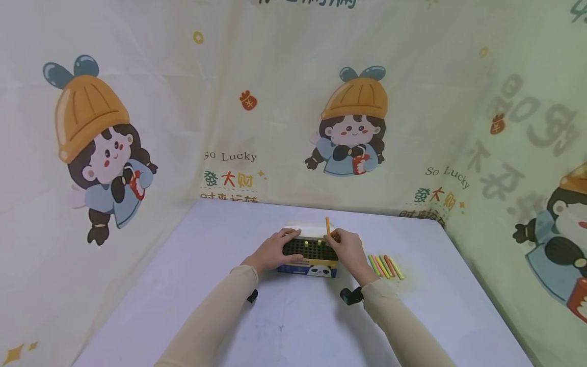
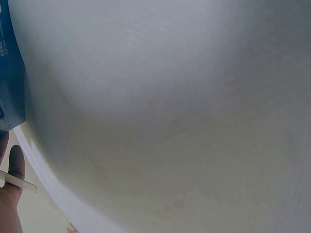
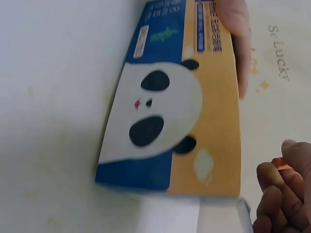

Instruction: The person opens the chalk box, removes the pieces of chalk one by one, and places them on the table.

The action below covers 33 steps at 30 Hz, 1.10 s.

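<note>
A blue and yellow chalk box (image 1: 293, 268) with a panda printed on its side stands on the table, its white lid (image 1: 309, 229) raised at the back. Inside is a black insert (image 1: 298, 250) full of round holes, with a couple of pale yellow chalk sticks (image 1: 306, 244) upright in it. My left hand (image 1: 274, 250) grips the box's left end, thumb along the near edge and fingers over the far one. Above the box's right end, my right hand (image 1: 345, 248) pinches an orange chalk stick (image 1: 327, 225) held upright. The right wrist view shows the panda side (image 3: 160, 107) up close.
Right of the box lies a row of several loose chalk sticks (image 1: 385, 266) in green, pink, yellow and red-brown, with faint dust around them. The white table (image 1: 284, 326) ends at a printed cloth backdrop (image 1: 275, 127) behind and at both sides.
</note>
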Available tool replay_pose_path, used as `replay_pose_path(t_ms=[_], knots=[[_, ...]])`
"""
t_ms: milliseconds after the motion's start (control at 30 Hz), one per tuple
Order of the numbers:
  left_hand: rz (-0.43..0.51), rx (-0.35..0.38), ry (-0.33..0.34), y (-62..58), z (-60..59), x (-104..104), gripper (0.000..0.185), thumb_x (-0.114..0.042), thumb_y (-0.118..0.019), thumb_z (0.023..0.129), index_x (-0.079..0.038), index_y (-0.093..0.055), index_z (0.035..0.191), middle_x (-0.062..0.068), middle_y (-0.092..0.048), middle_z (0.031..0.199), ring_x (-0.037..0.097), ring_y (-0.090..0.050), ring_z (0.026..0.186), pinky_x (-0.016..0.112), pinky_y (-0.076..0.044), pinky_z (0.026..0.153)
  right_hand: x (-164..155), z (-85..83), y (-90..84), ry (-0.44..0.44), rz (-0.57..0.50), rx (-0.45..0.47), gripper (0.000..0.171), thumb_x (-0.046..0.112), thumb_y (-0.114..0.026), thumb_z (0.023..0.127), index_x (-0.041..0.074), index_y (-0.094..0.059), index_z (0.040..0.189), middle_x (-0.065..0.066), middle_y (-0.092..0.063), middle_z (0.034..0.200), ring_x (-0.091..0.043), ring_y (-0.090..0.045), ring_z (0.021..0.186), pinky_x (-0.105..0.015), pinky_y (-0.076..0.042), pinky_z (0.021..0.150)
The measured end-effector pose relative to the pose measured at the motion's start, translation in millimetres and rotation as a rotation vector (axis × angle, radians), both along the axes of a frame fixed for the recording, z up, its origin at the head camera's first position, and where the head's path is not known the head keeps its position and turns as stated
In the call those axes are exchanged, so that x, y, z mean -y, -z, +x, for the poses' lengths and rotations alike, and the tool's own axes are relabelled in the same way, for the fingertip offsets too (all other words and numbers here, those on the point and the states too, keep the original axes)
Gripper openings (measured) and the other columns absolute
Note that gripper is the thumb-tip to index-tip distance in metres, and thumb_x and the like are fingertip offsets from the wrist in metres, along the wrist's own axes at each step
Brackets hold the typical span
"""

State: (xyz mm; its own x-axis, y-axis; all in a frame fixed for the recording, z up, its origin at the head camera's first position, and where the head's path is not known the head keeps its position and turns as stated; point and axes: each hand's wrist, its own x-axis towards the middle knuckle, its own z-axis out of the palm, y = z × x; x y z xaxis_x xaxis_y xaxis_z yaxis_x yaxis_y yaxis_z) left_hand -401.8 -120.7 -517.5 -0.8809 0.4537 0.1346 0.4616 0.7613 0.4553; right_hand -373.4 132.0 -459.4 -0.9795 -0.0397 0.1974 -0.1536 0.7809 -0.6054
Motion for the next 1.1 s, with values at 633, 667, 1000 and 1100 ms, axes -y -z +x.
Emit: replay_pose_path(t_ms=[633, 667, 1000, 1100], knots=[[-0.007, 0.005, -0.002, -3.6, 0.7, 1, 0.09, -0.08, -0.057, 0.088, -0.037, -0.031, 0.163, 0.002, -0.035, 0.165, 0.035, -0.042, 0.147, 0.058, -0.04, 0.116, -50, 4.9, 15.7, 0.176, -0.063, 0.07, 0.03, 0.029, -0.067, 0.101, 0.001, -0.07, 0.112, -0.015, -0.073, 0.095, -0.02, -0.061, 0.074, -0.026, -0.049, 0.055], [-0.007, 0.005, -0.003, -3.5, 0.4, 1, 0.09, -0.08, -0.057, 0.088, -0.037, -0.031, 0.163, 0.002, -0.035, 0.165, 0.035, -0.042, 0.147, 0.058, -0.04, 0.116, -52, 5.2, 16.6, 0.181, -0.065, 0.074, 0.03, 0.029, -0.067, 0.101, 0.001, -0.069, 0.112, -0.015, -0.073, 0.095, -0.021, -0.061, 0.074, -0.026, -0.049, 0.056], [-0.014, 0.005, -0.011, -1.7, 1.4, -1, 0.089, -0.078, -0.058, 0.089, -0.037, -0.031, 0.163, 0.002, -0.035, 0.165, 0.036, -0.042, 0.147, 0.058, -0.039, 0.117, -73, 9.3, 25.0, 0.193, -0.038, 0.139, 0.035, 0.029, -0.063, 0.102, -0.002, -0.067, 0.119, -0.019, -0.072, 0.102, -0.021, -0.062, 0.074, -0.028, -0.048, 0.056], [-0.024, 0.005, -0.015, -1.2, 2.5, -2, 0.089, -0.079, -0.057, 0.089, -0.038, -0.03, 0.163, 0.002, -0.034, 0.166, 0.035, -0.042, 0.148, 0.058, -0.039, 0.117, -81, 11.1, 29.8, 0.189, -0.042, 0.142, 0.034, 0.026, -0.063, 0.103, -0.003, -0.066, 0.119, -0.019, -0.073, 0.099, -0.022, -0.062, 0.074, -0.028, -0.048, 0.057]])
